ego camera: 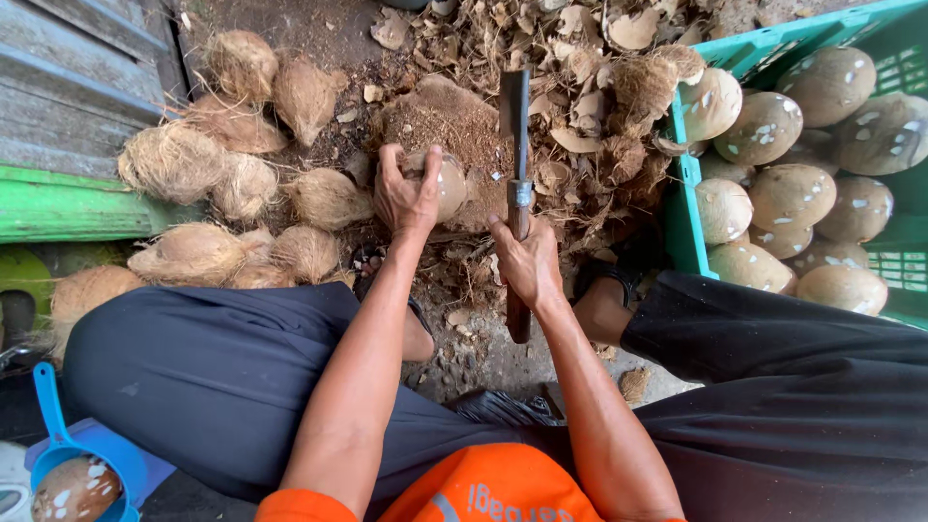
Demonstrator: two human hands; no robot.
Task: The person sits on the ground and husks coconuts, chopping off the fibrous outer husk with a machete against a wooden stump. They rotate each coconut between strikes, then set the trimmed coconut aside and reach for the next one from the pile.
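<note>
Head view: I log left hand point(408, 196) gripping coconut point(447, 184); right hand point(527, 263) holding cleaver point(515, 126); crate point(682, 208) at three o'clock.

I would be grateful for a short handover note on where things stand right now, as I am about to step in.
Left hand grips a coconut on the husk-strewn ground.
Right hand holds a cleaver by its handle, blade upright beside the coconut.
Done: peeled coconuts fill the green crate on the right; one more lies in a blue scoop.
Left: hairy coconuts piled on the left.
</note>
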